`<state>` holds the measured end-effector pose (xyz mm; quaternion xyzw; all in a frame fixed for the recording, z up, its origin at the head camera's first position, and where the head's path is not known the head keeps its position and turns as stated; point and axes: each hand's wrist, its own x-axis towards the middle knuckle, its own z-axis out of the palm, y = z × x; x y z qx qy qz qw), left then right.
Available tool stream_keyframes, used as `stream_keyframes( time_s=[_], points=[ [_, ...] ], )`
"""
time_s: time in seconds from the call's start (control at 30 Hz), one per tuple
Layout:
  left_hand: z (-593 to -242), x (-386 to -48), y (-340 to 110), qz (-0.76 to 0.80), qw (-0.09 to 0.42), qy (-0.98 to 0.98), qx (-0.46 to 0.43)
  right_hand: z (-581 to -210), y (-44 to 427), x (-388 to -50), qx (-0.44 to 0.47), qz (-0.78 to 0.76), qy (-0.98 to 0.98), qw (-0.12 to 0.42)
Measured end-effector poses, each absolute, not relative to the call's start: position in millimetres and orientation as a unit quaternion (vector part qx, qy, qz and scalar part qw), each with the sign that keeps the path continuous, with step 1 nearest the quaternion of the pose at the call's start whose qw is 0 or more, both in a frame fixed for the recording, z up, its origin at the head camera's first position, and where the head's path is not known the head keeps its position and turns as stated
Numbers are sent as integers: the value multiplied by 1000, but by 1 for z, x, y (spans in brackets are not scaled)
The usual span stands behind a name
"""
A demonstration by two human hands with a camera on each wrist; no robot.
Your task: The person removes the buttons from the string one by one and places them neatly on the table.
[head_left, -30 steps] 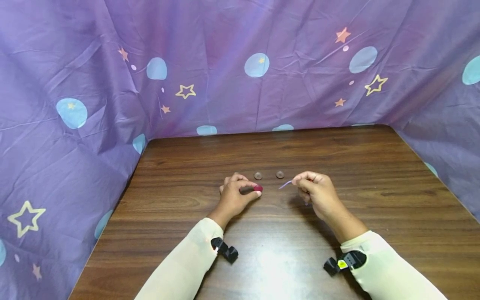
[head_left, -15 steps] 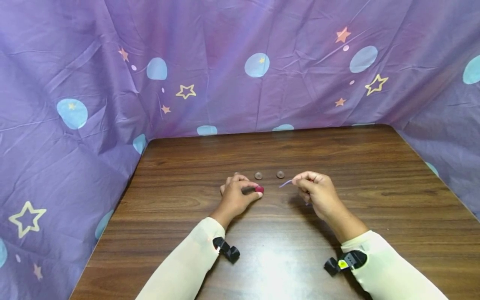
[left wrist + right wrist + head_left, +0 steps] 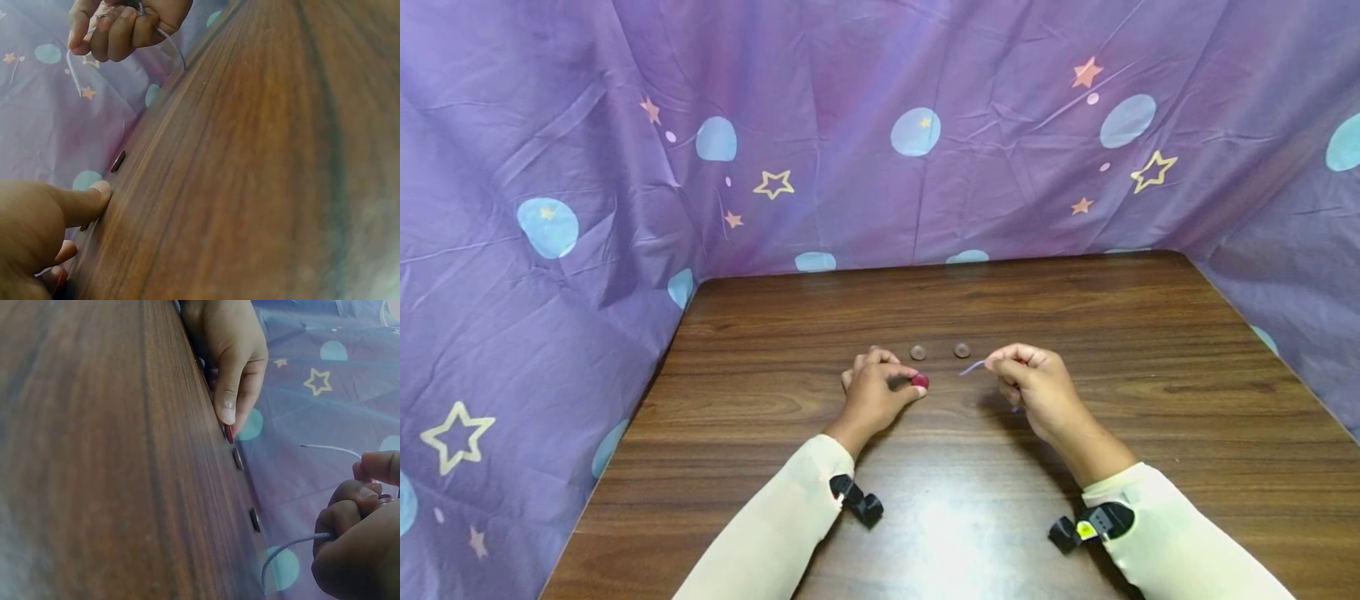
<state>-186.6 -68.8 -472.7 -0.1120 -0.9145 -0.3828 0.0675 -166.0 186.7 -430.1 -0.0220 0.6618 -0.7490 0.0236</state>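
Observation:
Between thumb and forefinger, my left hand pinches a small red disc down at the tabletop. Off to its right, my right hand is raised above the wood and pinches a thin pale purple cord, one end sticking out leftward. In the right wrist view the cord also trails out below the curled fingers. Two small brown discs, one just beyond the red disc and another near the cord's tip, lie flat on the table. The left hand's other fingers are partly hidden in the left wrist view.
The brown wood-grain table reaches back to a purple curtain printed with stars and blue spots, which also hangs along both sides. Black wrist cameras sit on both pale sleeves. Light glares off the table's near middle.
My left hand has shifted very slightly right with the red disc, which looks a little more tilted to show its face. My right hand and the cord have barely moved.

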Motion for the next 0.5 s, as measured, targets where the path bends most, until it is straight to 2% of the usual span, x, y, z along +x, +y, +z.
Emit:
stream_keyframes(
  time_s=[0.5],
  points=[
    [-472,-186,-66,-377,72,-918,-99,-432,186,-167,-36,-748,660,59]
  ],
)
